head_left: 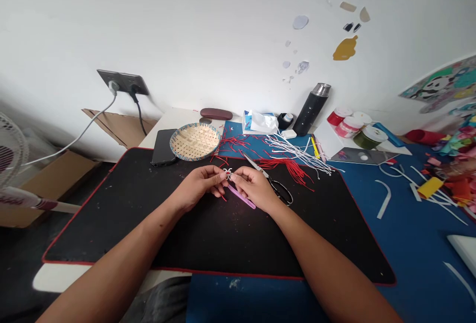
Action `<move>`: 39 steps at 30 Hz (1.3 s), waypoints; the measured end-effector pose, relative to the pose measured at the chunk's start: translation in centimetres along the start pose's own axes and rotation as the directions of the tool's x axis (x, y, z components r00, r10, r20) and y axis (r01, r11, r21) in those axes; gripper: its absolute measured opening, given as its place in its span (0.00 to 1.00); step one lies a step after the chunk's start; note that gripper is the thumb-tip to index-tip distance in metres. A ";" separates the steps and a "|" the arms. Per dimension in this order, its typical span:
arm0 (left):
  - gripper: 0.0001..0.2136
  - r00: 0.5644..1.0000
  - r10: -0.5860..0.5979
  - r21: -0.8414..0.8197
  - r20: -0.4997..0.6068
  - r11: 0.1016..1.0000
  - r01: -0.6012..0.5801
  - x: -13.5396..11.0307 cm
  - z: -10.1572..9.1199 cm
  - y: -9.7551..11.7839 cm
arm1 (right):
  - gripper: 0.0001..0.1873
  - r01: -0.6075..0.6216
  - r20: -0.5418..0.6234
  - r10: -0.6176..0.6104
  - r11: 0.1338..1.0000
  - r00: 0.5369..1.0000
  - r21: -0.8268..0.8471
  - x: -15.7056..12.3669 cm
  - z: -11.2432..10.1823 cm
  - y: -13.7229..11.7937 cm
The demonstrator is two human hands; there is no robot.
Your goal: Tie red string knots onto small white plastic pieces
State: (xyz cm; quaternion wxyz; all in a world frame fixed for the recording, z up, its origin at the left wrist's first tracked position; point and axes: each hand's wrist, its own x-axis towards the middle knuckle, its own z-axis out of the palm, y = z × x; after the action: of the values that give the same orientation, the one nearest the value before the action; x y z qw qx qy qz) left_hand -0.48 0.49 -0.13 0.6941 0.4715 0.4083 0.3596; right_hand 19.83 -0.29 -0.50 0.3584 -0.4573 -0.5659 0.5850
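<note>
Both my hands meet over the middle of a black mat [208, 233]. My left hand [201, 184] and my right hand [255, 186] pinch between their fingertips a small knotted piece of white and red cord [227, 173]. A thin pink stick [242, 197] lies under my right hand; whether the hand holds it I cannot tell. Scissors [273, 180] lie just right of my right hand, next to a bundle of red cords [288, 168] and white cords [297, 153].
A woven basket [195, 141] and a black phone [163, 147] sit at the mat's far edge. Behind are a black flask [311, 108], tissue pack [260, 122], paint jars [349, 124]. Coloured scraps [449, 179] cover the blue table at right. A fan [11, 164] stands left.
</note>
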 end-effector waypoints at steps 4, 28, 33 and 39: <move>0.19 1.000 0.000 0.026 -0.014 1.000 0.000 0.0 0.0 0.0 | 0.16 -0.004 0.010 0.004 1.000 1.000 -0.021 0.0 0.0 0.1; 0.20 0.872 0.278 0.753 -0.403 0.643 0.142 3.7 -6.8 5.6 | 0.13 0.051 -0.030 -0.054 0.993 0.998 -0.103 0.3 0.3 1.1; 0.17 0.872 0.302 0.869 -0.386 0.437 0.234 8.3 -7.6 6.5 | 0.11 0.047 -0.036 -0.051 0.994 0.998 -0.102 0.5 0.3 1.5; 0.14 0.880 0.287 0.922 -0.378 0.206 0.329 10.3 -6.9 6.0 | 0.09 0.066 -0.048 -0.073 0.988 0.996 -0.139 0.6 0.0 1.5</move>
State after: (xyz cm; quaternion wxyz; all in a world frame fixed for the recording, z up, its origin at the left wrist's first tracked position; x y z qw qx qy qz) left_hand -3.26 13.85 1.66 0.1201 0.6911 0.7037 0.1132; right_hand 19.75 0.11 -2.07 0.3611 -0.4761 -0.6108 0.5195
